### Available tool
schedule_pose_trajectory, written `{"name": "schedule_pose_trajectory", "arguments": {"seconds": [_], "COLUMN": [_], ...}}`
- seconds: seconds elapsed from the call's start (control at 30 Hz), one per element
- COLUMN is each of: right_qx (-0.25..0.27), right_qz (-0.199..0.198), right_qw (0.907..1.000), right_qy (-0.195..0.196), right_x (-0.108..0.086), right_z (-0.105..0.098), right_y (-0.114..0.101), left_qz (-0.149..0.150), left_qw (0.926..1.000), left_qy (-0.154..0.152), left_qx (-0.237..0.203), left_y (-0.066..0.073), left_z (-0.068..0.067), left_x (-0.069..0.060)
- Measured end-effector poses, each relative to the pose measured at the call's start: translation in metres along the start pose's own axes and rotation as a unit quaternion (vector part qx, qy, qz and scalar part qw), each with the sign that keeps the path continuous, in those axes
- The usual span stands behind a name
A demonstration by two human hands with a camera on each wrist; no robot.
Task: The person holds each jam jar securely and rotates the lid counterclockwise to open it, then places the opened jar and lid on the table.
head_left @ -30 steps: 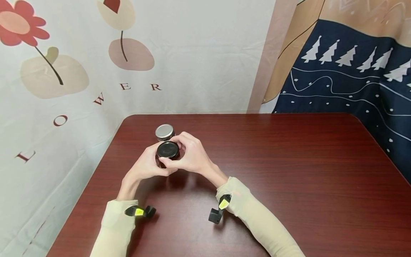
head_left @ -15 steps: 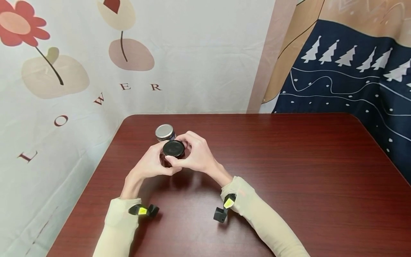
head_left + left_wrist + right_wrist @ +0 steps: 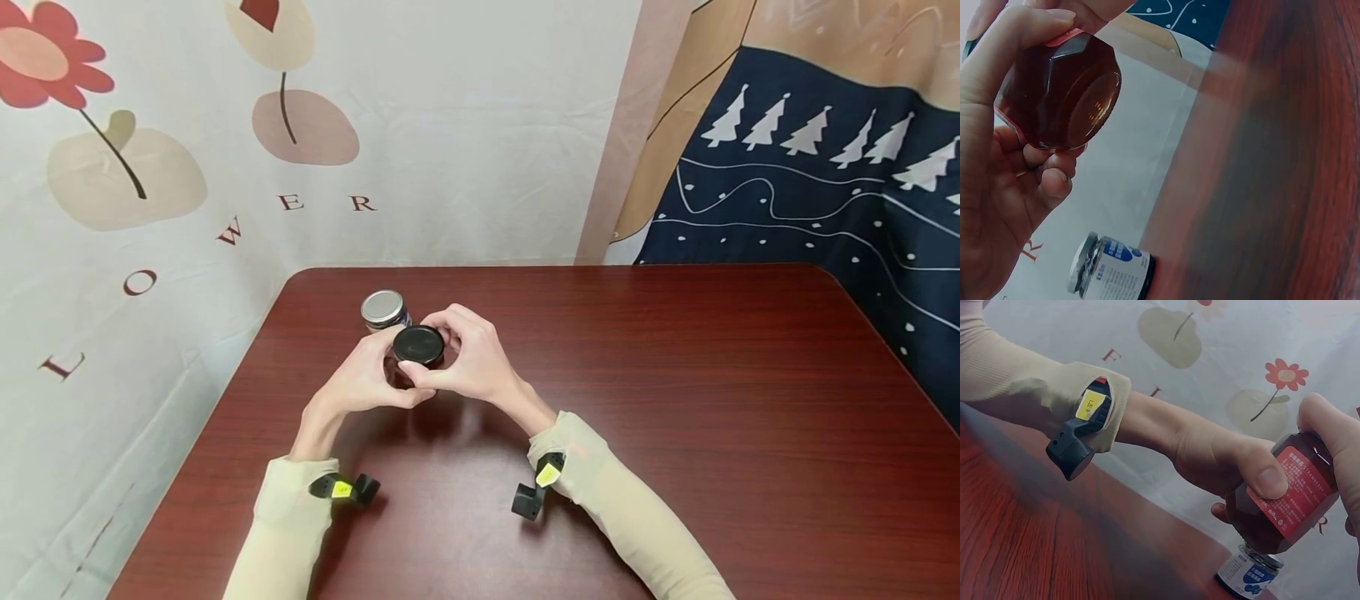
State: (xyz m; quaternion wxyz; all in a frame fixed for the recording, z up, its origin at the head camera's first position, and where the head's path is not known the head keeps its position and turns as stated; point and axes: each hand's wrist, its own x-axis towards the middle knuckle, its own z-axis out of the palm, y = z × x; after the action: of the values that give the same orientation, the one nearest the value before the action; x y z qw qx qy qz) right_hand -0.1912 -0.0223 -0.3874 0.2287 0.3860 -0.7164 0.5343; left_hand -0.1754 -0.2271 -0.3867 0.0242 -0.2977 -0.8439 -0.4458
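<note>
A faceted glass jar of dark red jam (image 3: 1060, 87) is held up off the table; its label (image 3: 1297, 487) is red and reads "STRAWBERRY". My left hand (image 3: 363, 375) grips the jar's body, with the thumb across the label in the right wrist view. On the black lid (image 3: 418, 344), the fingers and thumb of my right hand (image 3: 476, 354) pinch the rim from the right side. The lid sits on the jar. Just behind the hands stands a second jar (image 3: 384, 308), with a silver lid and a white and blue label (image 3: 1119, 269); neither hand holds it.
The dark red wooden table (image 3: 675, 400) spreads out to the right and in front of the hands. Behind it hang a pale flower-print cloth (image 3: 480, 150) and a navy cloth (image 3: 810, 183) with white trees. A small black camera sits on each sleeve.
Both hands and the strawberry jam jar have shifted a little to the right, together. The silver-lidded jar has stayed in place and shows more beside them.
</note>
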Motion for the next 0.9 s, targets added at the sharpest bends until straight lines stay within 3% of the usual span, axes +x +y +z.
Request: {"name": "schedule_pose_trajectory", "arguments": {"seconds": [0.1,0.33,0.9], "right_qx": [-0.001,-0.008,-0.020], "right_qz": [0.000,-0.005,-0.026], "right_qw": [1.0000,0.9998,0.9992], "right_qy": [0.004,0.015,0.025], "right_x": [-0.001,-0.003,-0.009], "right_z": [-0.003,-0.010,-0.026], "right_y": [0.000,0.001,0.003], "left_qz": [0.001,0.019,0.030], "left_qw": [1.0000,0.9998,0.9995], "left_qy": [-0.002,-0.001,-0.010], "left_qx": [-0.003,-0.004,0.006], "left_y": [0.005,0.045,0.057], "left_z": [0.001,0.001,0.009], "left_x": [0.003,0.008,0.016]}}
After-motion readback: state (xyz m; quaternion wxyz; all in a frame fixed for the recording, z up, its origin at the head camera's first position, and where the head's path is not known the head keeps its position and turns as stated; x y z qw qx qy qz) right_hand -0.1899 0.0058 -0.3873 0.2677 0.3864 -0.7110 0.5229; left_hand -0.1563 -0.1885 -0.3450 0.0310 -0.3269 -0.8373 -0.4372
